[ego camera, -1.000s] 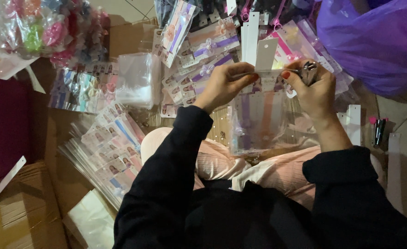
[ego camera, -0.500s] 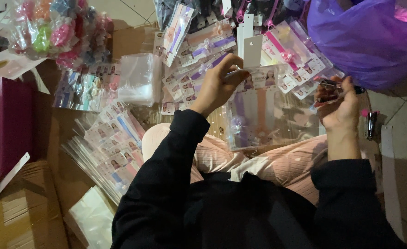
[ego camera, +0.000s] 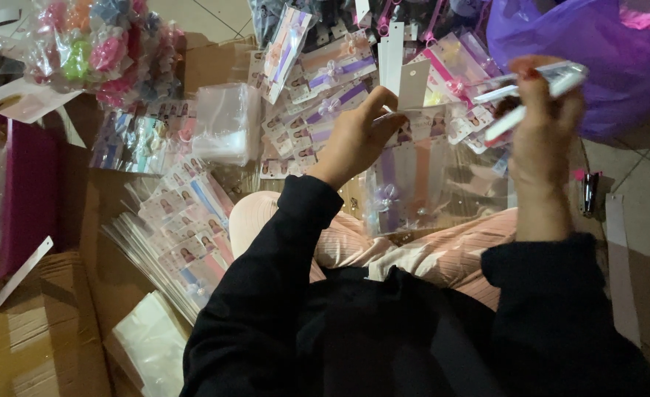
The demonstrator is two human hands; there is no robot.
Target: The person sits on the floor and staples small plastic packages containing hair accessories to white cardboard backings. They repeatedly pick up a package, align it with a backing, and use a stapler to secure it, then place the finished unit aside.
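**Packing station: clear pouch being held at top edge, both hands occupied**

A clear pouch (ego camera: 420, 187) w/ hair clips inside is being held up over the lap by the left hand (ego camera: 354, 140). Fingers are being pinched shut on the pouch's top edge, just below the white header card (ego camera: 414, 82). The pouch is hanging down from that grip, long axis running far-to-near, lower edge resting near the pink-trousered knees.

The right hand (ego camera: 538, 140) is being held raised, to the right of the pouch and apart from it. It is being closed round several thin white strips (ego camera: 534, 92), which are sticking out leftward toward the header card. Strip ends are lying near the card, not touching. The left hand is the nearer one to the pouch; the right is clear of it.

Containers & contents:
- Purple plastic bag (ego camera: 597, 59), far right: being kept open-mouthed, pink items just visible inside; rest cannot be told.
- Stack of empty clear bags (ego camera: 225, 125), far centre-left.
- Pink bin (ego camera: 16, 198), left edge: contents unclear.
- Bag of coloured hair ties (ego camera: 97, 48), far left.

Finished carded packs (ego camera: 192, 228) are being fanned out on cardboard at the left; more packs (ego camera: 325, 73) are lying at the far side beyond the left hand. A small dark clip-like item (ego camera: 588, 192) is lying on the floor at right; type cannot be told.
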